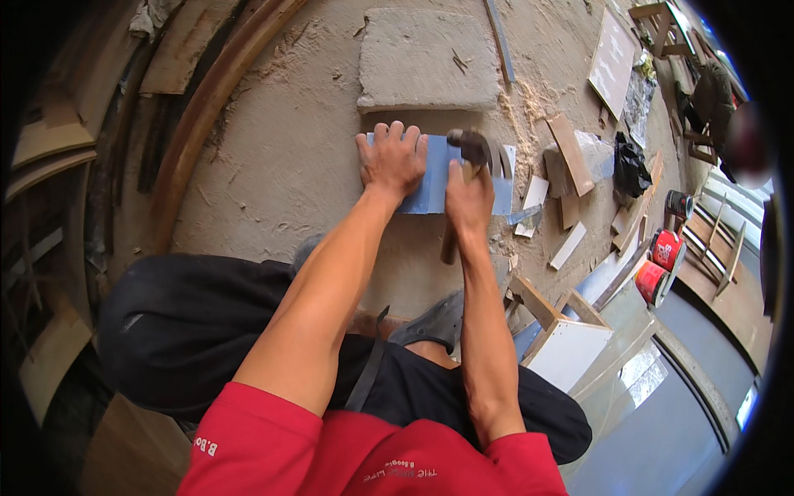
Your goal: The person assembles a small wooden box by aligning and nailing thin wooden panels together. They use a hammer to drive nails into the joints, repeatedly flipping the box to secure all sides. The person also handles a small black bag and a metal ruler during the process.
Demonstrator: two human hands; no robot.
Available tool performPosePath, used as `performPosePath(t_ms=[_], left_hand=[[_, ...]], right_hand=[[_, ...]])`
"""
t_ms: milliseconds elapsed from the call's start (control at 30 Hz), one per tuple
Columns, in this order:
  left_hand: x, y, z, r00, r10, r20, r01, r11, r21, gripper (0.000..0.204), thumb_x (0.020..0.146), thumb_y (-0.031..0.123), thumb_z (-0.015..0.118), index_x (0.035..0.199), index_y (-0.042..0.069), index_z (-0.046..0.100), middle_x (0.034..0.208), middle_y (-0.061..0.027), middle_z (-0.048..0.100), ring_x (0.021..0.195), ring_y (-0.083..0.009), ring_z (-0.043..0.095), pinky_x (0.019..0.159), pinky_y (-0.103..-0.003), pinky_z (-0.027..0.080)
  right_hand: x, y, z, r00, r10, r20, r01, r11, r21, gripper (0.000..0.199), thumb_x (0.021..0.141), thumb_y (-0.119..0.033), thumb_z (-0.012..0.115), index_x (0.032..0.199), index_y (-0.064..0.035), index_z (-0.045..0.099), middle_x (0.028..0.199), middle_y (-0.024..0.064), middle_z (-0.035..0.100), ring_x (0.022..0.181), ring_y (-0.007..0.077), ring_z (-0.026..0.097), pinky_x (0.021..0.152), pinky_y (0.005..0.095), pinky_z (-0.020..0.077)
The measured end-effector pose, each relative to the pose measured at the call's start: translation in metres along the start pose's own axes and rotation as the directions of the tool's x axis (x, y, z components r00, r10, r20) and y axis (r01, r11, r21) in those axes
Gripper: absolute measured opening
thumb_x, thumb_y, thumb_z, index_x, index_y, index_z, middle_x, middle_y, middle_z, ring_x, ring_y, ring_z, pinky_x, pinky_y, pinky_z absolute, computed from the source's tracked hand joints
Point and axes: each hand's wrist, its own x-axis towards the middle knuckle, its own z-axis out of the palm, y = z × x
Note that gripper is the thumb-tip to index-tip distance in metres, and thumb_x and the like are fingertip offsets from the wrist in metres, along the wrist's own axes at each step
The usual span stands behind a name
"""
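Your left hand [392, 159] lies flat, fingers spread, pressing down on the pale blue flat panel [430, 186] that sits on the dusty concrete floor [281, 157], while your right hand [468, 198] is closed around the wooden handle of a hammer with a dark metal head [470, 145]. The hammer head hovers over the panel's far edge, just beside your left fingertips, and that closeness is the main hazard: a blow that glances off or lands slightly toward your left could catch those fingers. I cannot tell whether a nail or other fastener sits under the head. The panel rests on grit and sawdust, so it may skid under a strike if your left palm eases up. Beyond your hands lies a grey rectangular stone slab [426, 58], touching or nearly touching the panel; an overswing could chip it. To the right of your right hand, loose wooden offcuts [571, 157] clutter the floor and could snag the handle on a wide backswing.
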Motion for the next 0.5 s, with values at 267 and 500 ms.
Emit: performPosePath(t_ms=[267, 500], left_hand=[[0.001, -0.002, 0.000, 1.000, -0.015, 0.002, 0.015, 1.000, -0.027, 0.025, 0.097, 0.036, 0.050, 0.095, 0.016, 0.065, 0.099, -0.0028, 0.063, 0.102, -0.0246, 0.055, 0.085, -0.049, 0.036], [0.000, -0.004, 0.000, 1.000, -0.005, -0.004, 0.005, 1.000, -0.018, 0.024, 0.098, 0.035, 0.050, 0.095, 0.016, 0.065, 0.098, -0.0011, 0.063, 0.101, -0.0246, 0.056, 0.085, -0.050, 0.036]], right_hand=[[-0.008, 0.010, -0.015, 0.937, -0.260, -0.235, 0.294, 0.947, 0.128, 0.022, 0.093, -0.022, 0.066, 0.100, -0.0017, 0.066, 0.080, 0.0195, 0.068, 0.079, 0.0343, 0.070, 0.065, 0.0391, 0.0509], [0.021, 0.063, -0.065, 0.669, -0.678, 0.304, 0.743, 0.613, -0.269, 0.024, 0.086, -0.026, 0.068, 0.078, -0.0096, 0.052, 0.064, 0.0091, 0.060, 0.056, 0.0304, 0.063, 0.050, 0.0404, 0.0474]])
